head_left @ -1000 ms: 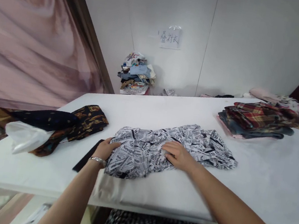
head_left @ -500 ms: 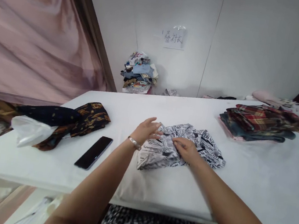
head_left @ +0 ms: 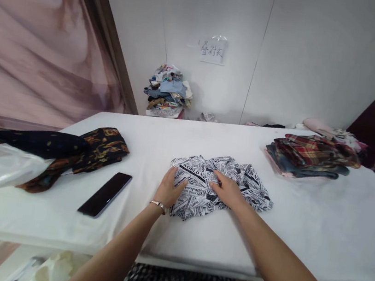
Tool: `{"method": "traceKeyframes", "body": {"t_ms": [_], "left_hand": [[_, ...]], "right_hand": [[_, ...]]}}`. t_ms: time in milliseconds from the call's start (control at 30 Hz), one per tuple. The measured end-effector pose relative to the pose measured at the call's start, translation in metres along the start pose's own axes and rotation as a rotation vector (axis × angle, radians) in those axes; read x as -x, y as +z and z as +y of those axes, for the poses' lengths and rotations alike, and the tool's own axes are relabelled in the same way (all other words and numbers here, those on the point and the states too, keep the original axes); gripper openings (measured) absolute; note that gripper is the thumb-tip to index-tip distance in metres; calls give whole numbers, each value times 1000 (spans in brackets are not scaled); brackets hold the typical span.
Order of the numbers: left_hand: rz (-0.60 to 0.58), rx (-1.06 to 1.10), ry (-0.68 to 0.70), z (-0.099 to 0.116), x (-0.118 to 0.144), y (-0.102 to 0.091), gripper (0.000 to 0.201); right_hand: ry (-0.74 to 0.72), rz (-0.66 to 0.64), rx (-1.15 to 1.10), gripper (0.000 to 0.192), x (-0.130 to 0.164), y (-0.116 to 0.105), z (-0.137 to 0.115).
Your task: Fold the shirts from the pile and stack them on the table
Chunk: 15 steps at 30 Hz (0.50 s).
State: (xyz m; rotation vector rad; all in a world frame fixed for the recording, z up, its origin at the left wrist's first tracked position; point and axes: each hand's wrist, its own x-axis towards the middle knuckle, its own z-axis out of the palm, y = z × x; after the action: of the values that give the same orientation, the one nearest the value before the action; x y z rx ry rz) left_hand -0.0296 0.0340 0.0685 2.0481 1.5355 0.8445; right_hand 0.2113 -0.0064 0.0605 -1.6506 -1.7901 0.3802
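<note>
A shirt [head_left: 197, 195] with black-and-white newspaper print lies partly folded and rumpled on the white table. At its left edge rests my left hand [head_left: 169, 188], fingers stretched along the edge and thumb spread apart over the cloth. Across the middle of the print, my right hand [head_left: 227, 189] touches the fabric from the right, with its fingers and thumb apart. The shirt's right part spreads out beyond my right hand in loose creases. Neither hand has a visible grip on the cloth.
A black phone [head_left: 105, 194] lies left of the shirt. Farther left are dark patterned clothes [head_left: 102, 149] and a white plastic bag [head_left: 13, 165]. Folded clothes with plaid on top [head_left: 311, 153] sit at the right. A clothes pile [head_left: 168, 91] stands behind the table [head_left: 188, 136].
My left hand has come down from above the shirt to its left edge. The right hand's pinch has loosened, and the left part of the shirt now lies flatter with its print showing.
</note>
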Motion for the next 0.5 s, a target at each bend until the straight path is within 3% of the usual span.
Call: {"method": "traceKeyframes", "body": {"t_ms": [167,333,500], "left_hand": [[-22,-17,106,4,9,7,69],[-73,-168,398,13,42,0,75],[-129,-267,406,10,51,-4,38]], "right_hand": [[14,-84,-87,49,-1,1,0],[131,-66,-161,47,-6,4,8],[130,-103,-128,51,-19,2,-2]]}}
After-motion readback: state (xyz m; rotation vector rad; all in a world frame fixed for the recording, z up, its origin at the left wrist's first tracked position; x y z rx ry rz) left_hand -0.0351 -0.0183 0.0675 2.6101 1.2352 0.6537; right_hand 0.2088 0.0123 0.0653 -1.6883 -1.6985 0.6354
